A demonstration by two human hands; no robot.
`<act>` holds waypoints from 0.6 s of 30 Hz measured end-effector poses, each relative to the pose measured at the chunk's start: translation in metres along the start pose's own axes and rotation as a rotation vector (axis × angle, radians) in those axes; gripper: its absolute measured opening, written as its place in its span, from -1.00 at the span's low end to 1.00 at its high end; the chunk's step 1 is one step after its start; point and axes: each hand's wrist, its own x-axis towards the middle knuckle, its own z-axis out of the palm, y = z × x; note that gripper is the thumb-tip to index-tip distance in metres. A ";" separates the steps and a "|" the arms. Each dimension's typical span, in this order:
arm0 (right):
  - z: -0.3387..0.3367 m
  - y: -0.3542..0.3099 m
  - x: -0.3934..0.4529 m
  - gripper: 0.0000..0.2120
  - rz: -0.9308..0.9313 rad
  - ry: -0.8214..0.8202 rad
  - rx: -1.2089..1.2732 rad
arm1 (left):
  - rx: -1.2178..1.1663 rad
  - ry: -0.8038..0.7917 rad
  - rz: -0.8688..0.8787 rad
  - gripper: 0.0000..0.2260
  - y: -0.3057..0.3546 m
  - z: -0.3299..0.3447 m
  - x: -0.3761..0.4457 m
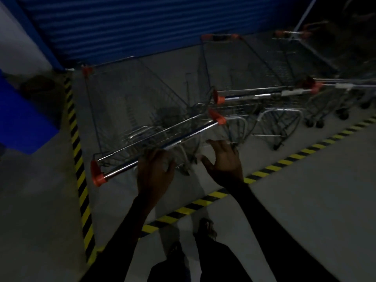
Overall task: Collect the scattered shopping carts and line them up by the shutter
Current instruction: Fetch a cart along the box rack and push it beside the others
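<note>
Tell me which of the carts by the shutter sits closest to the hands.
The leftmost cart, beside the vertical hazard stripe. Its push bar runs just past the left hand and right hand; the other carts stand farther right.

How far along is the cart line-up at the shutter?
Done: at least three carts stand side by side facing the blue shutter. In hand: the nearest cart sits angled; left hand rests at its handle bar, right hand open, just off it. Left: squaring it; stray carts aren't visible.
</note>
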 end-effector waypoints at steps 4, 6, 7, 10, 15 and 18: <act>-0.034 0.016 -0.051 -0.53 0.283 0.017 0.184 | -0.152 -0.139 0.172 -0.79 0.049 0.015 -0.002; -0.054 0.024 -0.079 -0.53 0.371 0.086 0.225 | -0.210 -0.157 0.276 -0.88 0.076 0.018 -0.007; -0.063 0.029 -0.091 -0.53 0.414 0.113 0.245 | -0.225 -0.175 0.320 -0.91 0.089 0.019 -0.008; -0.092 0.045 -0.124 -0.53 0.529 0.203 0.287 | -0.256 -0.246 0.375 -0.92 0.131 0.025 -0.014; -0.144 0.072 -0.166 -0.56 0.580 0.367 0.275 | -0.324 -0.328 0.480 -0.86 0.209 0.041 -0.028; -0.172 0.093 -0.189 -0.56 0.620 0.439 0.262 | -0.347 -0.357 0.558 -0.86 0.256 0.052 -0.039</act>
